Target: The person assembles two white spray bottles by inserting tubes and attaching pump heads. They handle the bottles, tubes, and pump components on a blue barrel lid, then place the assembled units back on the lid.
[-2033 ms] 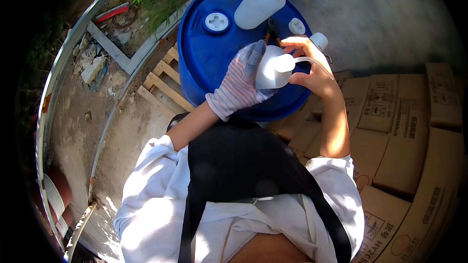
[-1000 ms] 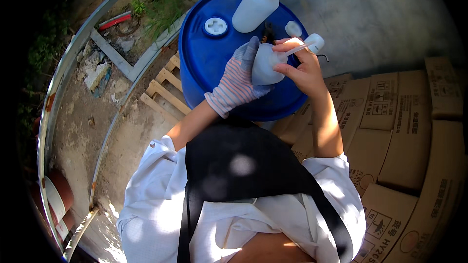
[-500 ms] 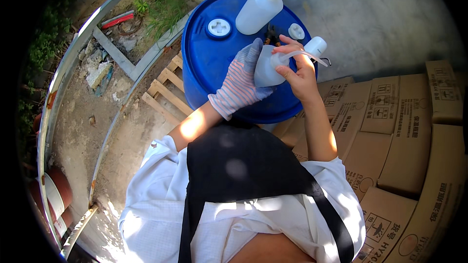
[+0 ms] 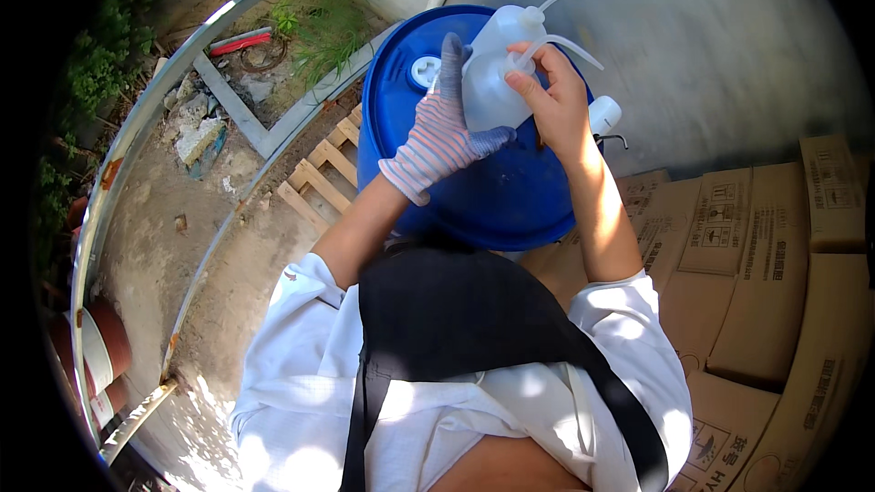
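Note:
My right hand (image 4: 554, 96), bare, is closed around the neck of a translucent white wash bottle (image 4: 492, 98) with a curved spout. My left hand (image 4: 442, 132), in a striped grey-and-pink glove, lies beside that bottle with fingers and thumb spread apart. Whether its palm still touches the bottle I cannot tell. Just behind, partly covered, a second wash bottle (image 4: 503, 29) stands on the blue plastic drum (image 4: 474, 210).
A white screw plug (image 4: 425, 71) sits in the drum's top. Past the right edge are a white cylindrical object (image 4: 604, 114) and a dark hook (image 4: 617, 138). Cardboard boxes (image 4: 756, 264) are stacked at right. A wooden pallet (image 4: 319, 178) and curved metal rail (image 4: 137, 118) lie left.
The wash bottle has moved up and away from me, close to the second one, and now hides part of it. My left hand's fingers have opened away from it.

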`<action>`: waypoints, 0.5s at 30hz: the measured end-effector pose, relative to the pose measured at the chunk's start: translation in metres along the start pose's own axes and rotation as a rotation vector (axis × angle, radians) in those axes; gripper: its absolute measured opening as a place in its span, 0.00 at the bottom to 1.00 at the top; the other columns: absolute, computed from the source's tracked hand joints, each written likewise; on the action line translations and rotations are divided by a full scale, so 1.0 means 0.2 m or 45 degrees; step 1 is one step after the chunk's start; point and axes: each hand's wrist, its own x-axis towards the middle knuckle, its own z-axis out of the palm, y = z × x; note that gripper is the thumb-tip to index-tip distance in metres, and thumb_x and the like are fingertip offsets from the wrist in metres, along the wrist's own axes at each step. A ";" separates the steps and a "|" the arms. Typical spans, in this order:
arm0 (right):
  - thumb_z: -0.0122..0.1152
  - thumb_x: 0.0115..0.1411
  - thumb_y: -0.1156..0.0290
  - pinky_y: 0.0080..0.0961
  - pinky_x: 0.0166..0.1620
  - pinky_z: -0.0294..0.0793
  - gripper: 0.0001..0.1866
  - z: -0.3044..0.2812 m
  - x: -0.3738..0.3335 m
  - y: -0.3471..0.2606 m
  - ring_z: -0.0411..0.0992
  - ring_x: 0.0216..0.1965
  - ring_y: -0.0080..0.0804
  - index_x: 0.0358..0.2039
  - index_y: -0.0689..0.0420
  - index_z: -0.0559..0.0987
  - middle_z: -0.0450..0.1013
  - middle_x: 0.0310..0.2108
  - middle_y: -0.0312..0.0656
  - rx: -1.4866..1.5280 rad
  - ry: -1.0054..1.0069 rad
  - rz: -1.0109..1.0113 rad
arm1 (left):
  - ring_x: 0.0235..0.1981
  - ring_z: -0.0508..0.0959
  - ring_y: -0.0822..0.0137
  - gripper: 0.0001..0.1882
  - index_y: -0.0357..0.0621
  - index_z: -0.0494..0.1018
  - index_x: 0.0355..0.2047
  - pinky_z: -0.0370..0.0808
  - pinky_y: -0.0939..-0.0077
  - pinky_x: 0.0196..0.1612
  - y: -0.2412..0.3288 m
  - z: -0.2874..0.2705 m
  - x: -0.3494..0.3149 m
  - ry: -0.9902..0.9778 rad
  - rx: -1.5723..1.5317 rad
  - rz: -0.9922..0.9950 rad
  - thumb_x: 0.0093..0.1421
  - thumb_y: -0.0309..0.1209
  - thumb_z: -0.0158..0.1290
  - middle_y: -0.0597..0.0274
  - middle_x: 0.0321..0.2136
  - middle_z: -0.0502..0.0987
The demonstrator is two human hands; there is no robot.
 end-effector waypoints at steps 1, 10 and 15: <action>0.65 0.56 0.69 0.26 0.45 0.71 0.16 0.03 0.07 0.00 0.73 0.44 0.32 0.44 0.61 0.78 0.75 0.41 0.44 -0.001 0.038 -0.029 | 0.59 0.68 0.42 0.69 0.47 0.27 0.70 0.68 0.59 0.59 -0.05 -0.04 0.02 0.085 0.015 0.035 0.44 0.47 0.69 0.37 0.62 0.60; 0.66 0.57 0.63 0.27 0.41 0.72 0.17 0.28 0.44 0.10 0.73 0.40 0.34 0.43 0.58 0.78 0.76 0.40 0.41 -0.062 0.253 -0.131 | 0.66 0.60 0.54 0.52 0.49 0.40 0.71 0.62 0.64 0.63 -0.47 -0.41 -0.23 0.740 -0.289 -0.602 0.55 0.34 0.64 0.45 0.64 0.59; 0.66 0.56 0.62 0.27 0.37 0.71 0.17 0.35 0.48 0.21 0.72 0.31 0.32 0.43 0.58 0.78 0.77 0.39 0.40 -0.181 0.292 -0.219 | 0.66 0.58 0.56 0.47 0.54 0.42 0.70 0.63 0.64 0.62 -0.51 -0.42 -0.33 0.648 -0.231 -0.729 0.59 0.24 0.59 0.45 0.65 0.56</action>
